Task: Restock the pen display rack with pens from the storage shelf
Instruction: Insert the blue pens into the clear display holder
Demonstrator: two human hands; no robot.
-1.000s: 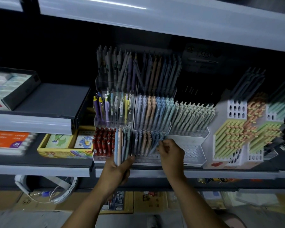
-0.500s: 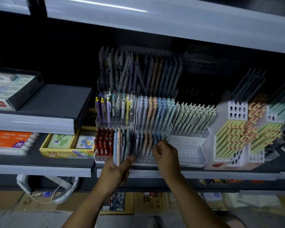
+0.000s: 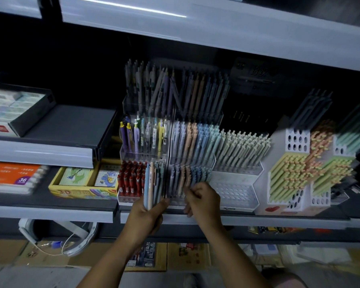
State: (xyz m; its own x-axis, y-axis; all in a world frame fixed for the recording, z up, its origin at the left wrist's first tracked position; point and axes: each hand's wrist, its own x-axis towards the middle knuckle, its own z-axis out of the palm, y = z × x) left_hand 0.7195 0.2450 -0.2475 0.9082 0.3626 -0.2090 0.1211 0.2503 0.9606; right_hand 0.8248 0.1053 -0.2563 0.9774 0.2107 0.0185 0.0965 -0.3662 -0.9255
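Pens (image 3: 152,185): my left hand (image 3: 146,215) gripped an upright bundle, frame centre.
Right hand (image 3: 204,199): my fingers curled at the rack's (image 3: 175,201) front row; grip unclear.

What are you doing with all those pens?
A person is filling up a clear pen display rack on a shop shelf. The left hand holds a bunch of pastel pens upright in front of the rack. The right hand is at the rack's lowest front row, its fingers among the pens standing there. Beside that row stand red pens, and to the right is a white holder whose front holes are empty.
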